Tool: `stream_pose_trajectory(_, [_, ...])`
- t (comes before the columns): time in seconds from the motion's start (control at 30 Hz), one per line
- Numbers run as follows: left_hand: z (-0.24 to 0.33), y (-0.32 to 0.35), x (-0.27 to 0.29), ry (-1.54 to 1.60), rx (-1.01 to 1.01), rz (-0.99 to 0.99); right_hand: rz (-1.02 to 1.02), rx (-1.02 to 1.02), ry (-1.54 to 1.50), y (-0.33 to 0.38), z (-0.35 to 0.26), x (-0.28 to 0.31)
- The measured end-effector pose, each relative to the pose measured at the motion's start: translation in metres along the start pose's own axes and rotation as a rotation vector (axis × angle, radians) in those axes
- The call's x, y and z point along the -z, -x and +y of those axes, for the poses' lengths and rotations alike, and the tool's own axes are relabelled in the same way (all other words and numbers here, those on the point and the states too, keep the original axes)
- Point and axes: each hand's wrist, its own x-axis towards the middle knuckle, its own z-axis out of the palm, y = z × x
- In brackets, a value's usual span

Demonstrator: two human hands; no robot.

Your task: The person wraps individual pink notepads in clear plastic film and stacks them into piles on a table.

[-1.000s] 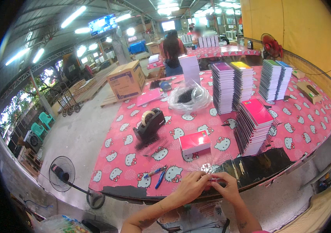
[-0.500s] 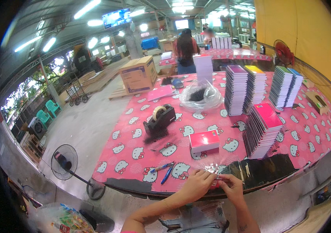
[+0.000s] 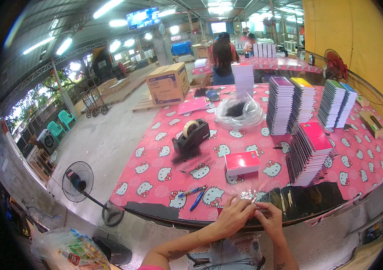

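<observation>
My left hand and my right hand meet at the table's front edge, fingertips pinched close together. What they hold is mostly covered by the fingers; a bit of red shows beside and under them, and a shiny glint lies just beyond. Past the hands, a small stack of pink-red covered pads lies on the table. Left of my left hand rest a blue pen and another pen. To the right rises a tall stack of spiral notebooks with pink-red covers.
Loose black coils surround a black tape dispenser. A clear plastic bag holds black coils. Purple, yellow, green and blue notebook stacks stand behind. A standing fan is left; a person stands beyond the table.
The whole view has shifted slightly, so the table things sit a little further right. Both hands stay together at the table edge, with only small finger movement.
</observation>
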Motion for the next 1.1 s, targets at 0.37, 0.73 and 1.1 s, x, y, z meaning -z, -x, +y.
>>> stream_pose_trajectory(0.37, [-0.005,-0.007,0.011,-0.005,0.065,-0.156,0.017,0.045,0.101,-0.006,-0.009,0.001])
stream_pose_trajectory(0.73, [-0.005,-0.007,0.009,0.086,-0.043,-0.057,-0.065,-0.124,0.2,-0.012,-0.028,0.012])
stream_pose_trajectory(1.1, [-0.008,0.0,0.007,0.072,-0.089,-0.051,-0.293,-0.242,0.236,-0.022,-0.032,0.039])
